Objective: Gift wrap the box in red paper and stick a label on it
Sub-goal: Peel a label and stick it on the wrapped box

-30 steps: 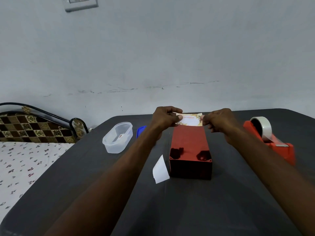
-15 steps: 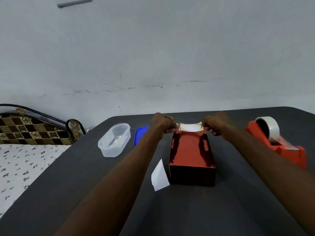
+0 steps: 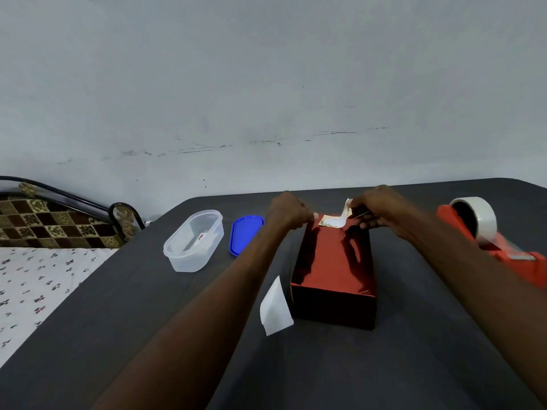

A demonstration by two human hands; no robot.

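The right hand (image 3: 374, 211) pinched the raised right end of the small cream paper label with a gold patterned border (image 3: 333, 221), its grip narrow, finger and thumb closed on the curled-up edge. The left hand (image 3: 288, 213) had its fingers curled at the label's left end, at the far left corner of the box top; whether that grip truly held the label or only pressed there I could not tell. The label's left part lay flat on the far end of the rectangular box wrapped in shiny red paper (image 3: 334, 270), which stood near the middle of the dark grey counter (image 3: 414, 365). Just beside the box's near left corner lay a white slip of backing paper (image 3: 275, 309), partly lifted. Farther left stood a clear oval plastic container (image 3: 194, 241), with a blue oval plastic lid (image 3: 245, 233) lying near it. At the right edge sat a red tape dispenser with a roll of clear tape (image 3: 485, 238). Beyond the counter's left side was a bed with a flowered white sheet (image 3: 35, 279).
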